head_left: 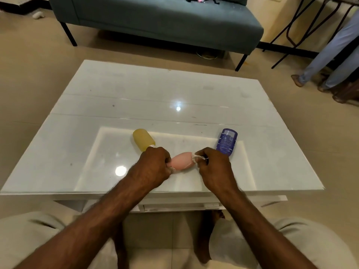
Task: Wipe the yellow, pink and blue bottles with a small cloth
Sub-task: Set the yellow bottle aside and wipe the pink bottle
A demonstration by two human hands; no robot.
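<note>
The pink bottle (pixel 182 161) is a smooth, matte, rounded thing, fat in the middle and tapering toward both ends, and it lies on its side across the near part of the white table (pixel 136 94), held just over the glossy top between the two hands. The left hand (pixel 153 167) is curled into a fist around the bottle's left end, so that end and any cap on it are hidden. The right hand (pixel 211 167) is closed at the bottle's right end, its fingertips pinching a small cloth (pixel 197 157), a crumpled whitish scrap pressed against that end; a bit of the same pale stuff also shows under the left fist, though it is too small to tell whether it is cloth or part of the bottle. The yellow bottle (pixel 143 139) lies on its side just behind the left hand, translucent amber with a pale neck pointing toward the knuckles, close to them but whether touching I cannot tell. The blue bottle (pixel 226 141) is a deep violet-blue with white print on its label, and it sits just behind the right hand, tilted slightly left.
</note>
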